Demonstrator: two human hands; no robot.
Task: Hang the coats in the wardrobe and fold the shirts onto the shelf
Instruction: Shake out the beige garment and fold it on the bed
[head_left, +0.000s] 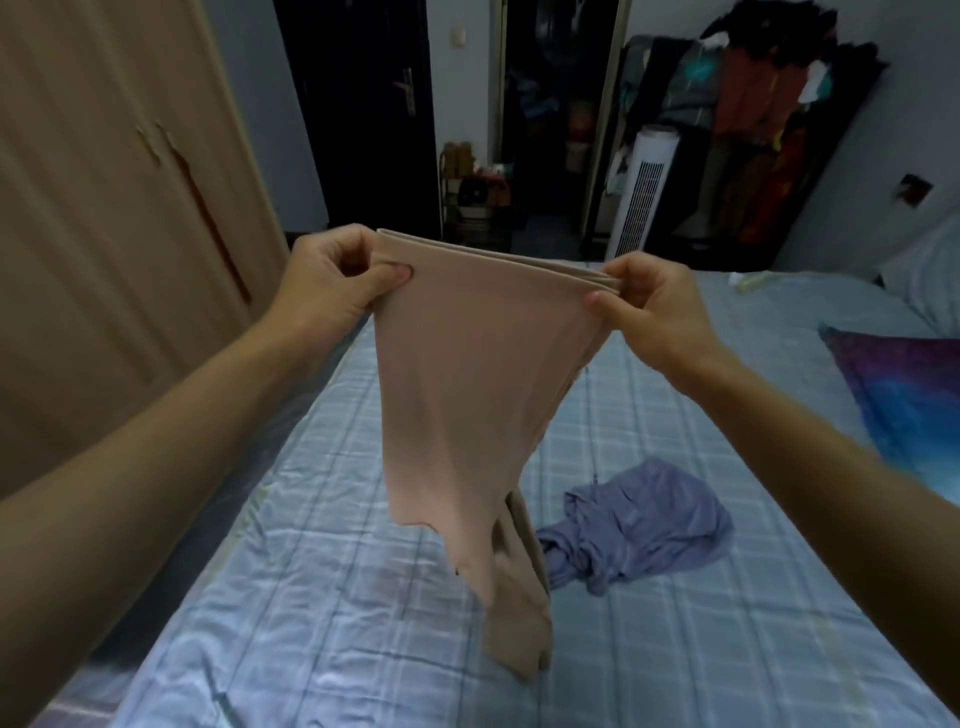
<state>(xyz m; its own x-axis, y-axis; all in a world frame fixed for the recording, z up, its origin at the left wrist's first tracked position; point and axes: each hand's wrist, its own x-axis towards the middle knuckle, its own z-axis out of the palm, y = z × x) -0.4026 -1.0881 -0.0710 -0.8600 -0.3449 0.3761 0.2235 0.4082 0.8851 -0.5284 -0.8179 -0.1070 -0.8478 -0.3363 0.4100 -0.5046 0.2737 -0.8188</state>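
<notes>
Garment under inspection: a beige garment (467, 374), held up at centre frame above the bed (701, 649); whether it is a shirt cannot be told. Left hand (332, 280) pinches the upper left corner between thumb and curled fingers. Right hand (654, 312) pinches the upper right corner the same way. The top edge is doubled, with several layers showing between the hands. The lower part hangs free and tapers to a narrow tail low over the sheet; contact cannot be confirmed. Fabric appears thin, smooth and stretchy, so it is likely to slip and sag.

Judgement: a fold is in hand, not finished. To do it well, hold the top edge taut and level, lay the cloth flat on the bed, square the layers, then bring the tail up.

The bed cover is a pale blue check, lightly creased. A blue-grey garment (639, 525) lies crumpled right of centre, low in the frame, apart from both hands. A pale wooden wardrobe (104, 208) stands shut at upper left
</notes>
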